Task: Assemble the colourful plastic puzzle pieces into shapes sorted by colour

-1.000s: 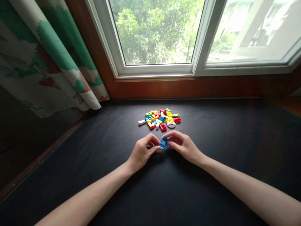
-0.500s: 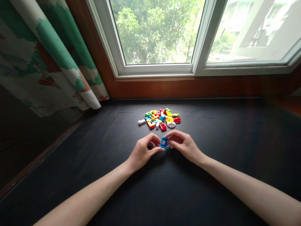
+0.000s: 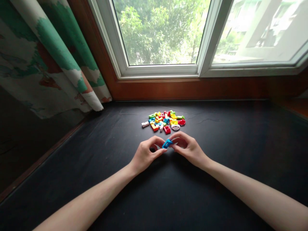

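Note:
Between my two hands is a small blue plastic toy block [image 3: 167, 143] with an opening in its middle, tilted and held just above the black tabletop. My left hand [image 3: 147, 152] pinches its left end between thumb and fingers. From the other side, my right hand [image 3: 190, 148] grips its right end with fingertips and thumb. Fingertips cover parts of the block's edges. Just beyond the hands lies a loose pile of small plastic blocks [image 3: 159, 120] in red, yellow, green, blue, orange and white. A red block [image 3: 166, 129] and a white block [image 3: 175, 127] are nearest my fingers.
The black tabletop [image 3: 154, 199] stretches under both forearms to the window. A white-framed window [image 3: 158, 71] rises behind it over a brown wooden sill [image 3: 168, 89]. At the left a green and white patterned curtain [image 3: 72, 70] hangs down to the table's edge.
The blue block has turned between my fingers, from nearly upright with its opening facing me to a slanted position. My right hand has shifted slightly; the pile stays as it was.

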`<control>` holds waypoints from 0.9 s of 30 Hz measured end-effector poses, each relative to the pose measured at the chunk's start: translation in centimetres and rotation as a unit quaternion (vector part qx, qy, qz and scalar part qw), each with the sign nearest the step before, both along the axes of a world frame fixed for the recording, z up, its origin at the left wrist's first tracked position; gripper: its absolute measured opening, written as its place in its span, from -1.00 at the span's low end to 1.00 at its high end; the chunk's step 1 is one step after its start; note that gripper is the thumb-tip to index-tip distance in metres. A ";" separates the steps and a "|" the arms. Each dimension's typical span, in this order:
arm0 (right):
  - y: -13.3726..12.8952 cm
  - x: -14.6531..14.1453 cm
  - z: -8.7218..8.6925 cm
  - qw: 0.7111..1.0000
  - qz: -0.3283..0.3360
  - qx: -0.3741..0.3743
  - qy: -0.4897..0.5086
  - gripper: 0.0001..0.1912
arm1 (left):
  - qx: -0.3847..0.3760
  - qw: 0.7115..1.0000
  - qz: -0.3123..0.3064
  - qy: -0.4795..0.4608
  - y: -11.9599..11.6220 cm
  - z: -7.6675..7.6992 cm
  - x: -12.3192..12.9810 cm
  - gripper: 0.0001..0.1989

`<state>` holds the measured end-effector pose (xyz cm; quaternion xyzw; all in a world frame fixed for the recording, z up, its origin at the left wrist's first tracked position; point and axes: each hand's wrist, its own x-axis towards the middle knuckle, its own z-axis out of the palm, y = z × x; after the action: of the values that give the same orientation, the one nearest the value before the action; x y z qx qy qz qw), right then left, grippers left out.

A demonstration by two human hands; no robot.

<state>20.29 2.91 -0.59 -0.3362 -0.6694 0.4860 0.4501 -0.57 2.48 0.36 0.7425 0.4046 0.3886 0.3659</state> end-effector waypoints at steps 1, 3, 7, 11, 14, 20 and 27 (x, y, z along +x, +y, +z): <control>0.0 0.0 0.0 1.000 0.007 0.000 0.001 -0.83 | 0.004 1.000 0.003 0.001 0.0 0.0 0.0 -0.85; -0.1 0.0 0.1 1.000 0.014 0.000 -0.002 -0.83 | 0.022 1.000 0.008 0.009 0.0 -0.2 0.0 -0.86; -0.1 0.0 0.1 1.000 -0.001 0.007 -0.024 -0.83 | 0.090 0.995 0.008 0.041 0.0 -0.3 -0.2 -0.88; 0.0 0.0 -0.1 0.999 0.009 0.019 -0.026 -0.80 | 0.129 0.990 -0.013 0.064 -0.2 -0.3 -0.5 -0.88; -0.2 -0.1 -0.1 0.999 0.029 0.022 -0.022 -0.77 | 0.159 0.983 -0.021 0.093 -0.5 -0.3 -0.8 -0.94; -0.3 -0.2 0.0 0.999 0.005 0.021 -0.049 -0.78 | 0.268 0.939 -0.001 0.215 -0.4 0.1 -2.7 -0.91; 0.4 0.2 0.1 0.993 -0.093 0.032 -0.066 -0.89 | 0.309 0.887 0.004 0.343 0.5 0.1 -5.3 -0.87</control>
<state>20.48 3.32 -0.52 -0.4134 -0.6785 0.3978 0.4587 -5.85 2.96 0.45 0.9035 0.3670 0.2166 -0.0446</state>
